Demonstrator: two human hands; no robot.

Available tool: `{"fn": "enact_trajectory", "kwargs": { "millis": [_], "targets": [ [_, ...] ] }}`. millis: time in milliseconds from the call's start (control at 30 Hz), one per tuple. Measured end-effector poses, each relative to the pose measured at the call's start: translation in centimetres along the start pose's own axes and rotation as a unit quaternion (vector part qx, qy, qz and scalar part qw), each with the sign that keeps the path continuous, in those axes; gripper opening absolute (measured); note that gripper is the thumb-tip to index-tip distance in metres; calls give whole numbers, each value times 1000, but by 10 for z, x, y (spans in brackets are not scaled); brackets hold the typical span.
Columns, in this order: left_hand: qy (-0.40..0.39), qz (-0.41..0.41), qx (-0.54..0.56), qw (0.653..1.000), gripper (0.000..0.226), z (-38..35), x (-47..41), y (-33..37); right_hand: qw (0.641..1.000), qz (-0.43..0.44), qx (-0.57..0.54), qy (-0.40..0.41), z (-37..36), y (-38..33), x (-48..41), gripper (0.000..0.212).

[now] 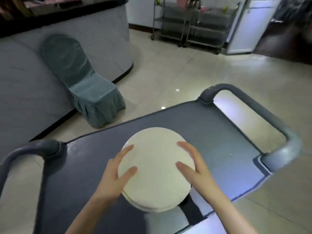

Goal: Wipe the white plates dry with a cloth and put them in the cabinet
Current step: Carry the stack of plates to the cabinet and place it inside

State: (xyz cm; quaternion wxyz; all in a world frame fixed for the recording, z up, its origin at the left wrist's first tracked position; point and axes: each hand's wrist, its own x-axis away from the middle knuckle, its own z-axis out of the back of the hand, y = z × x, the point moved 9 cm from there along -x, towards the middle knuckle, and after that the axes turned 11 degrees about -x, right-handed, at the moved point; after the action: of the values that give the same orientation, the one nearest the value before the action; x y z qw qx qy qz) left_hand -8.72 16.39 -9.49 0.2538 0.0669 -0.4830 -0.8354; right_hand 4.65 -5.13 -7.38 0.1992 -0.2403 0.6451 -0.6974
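A stack of plates (156, 168) is over the near part of the cart (211, 132), held between the left hand (116, 173) and the right hand (195, 168). Behind the cart to the left, a chair (87, 85) stands against a table (25, 73). Racks (194, 24) stand far back on the right.

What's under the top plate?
Rims of more white plates show below the top plate at its near edge, over the cart. Their count and faces are covered; left hand and right hand grip them.

Dim, floor (177, 68) glare, motion blur, fisheye edges
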Motion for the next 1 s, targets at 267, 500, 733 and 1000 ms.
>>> {"fn": "enact_trajectory", "kwargs": {
  "millis": [267, 500, 733, 1000],
  "targets": [
    [-181, -195, -44, 963, 53, -207, 43, 174, 966, 38, 18, 253, 217, -16, 184, 51],
    [-369, -331, -41, 867, 54, -420, 169, 312, 867, 33, 27, 496, 367, 0, 418, 56],
    [-570, -414, -20, 710, 55, -593, 364, 402, 692, 17, -2, 721, 416, 22, 664, 56],
    [-726, -448, -34, 521, 53, -733, 611, 429, 476, 27, -59, 877, 385, 38, 893, 51]
  ]
}}
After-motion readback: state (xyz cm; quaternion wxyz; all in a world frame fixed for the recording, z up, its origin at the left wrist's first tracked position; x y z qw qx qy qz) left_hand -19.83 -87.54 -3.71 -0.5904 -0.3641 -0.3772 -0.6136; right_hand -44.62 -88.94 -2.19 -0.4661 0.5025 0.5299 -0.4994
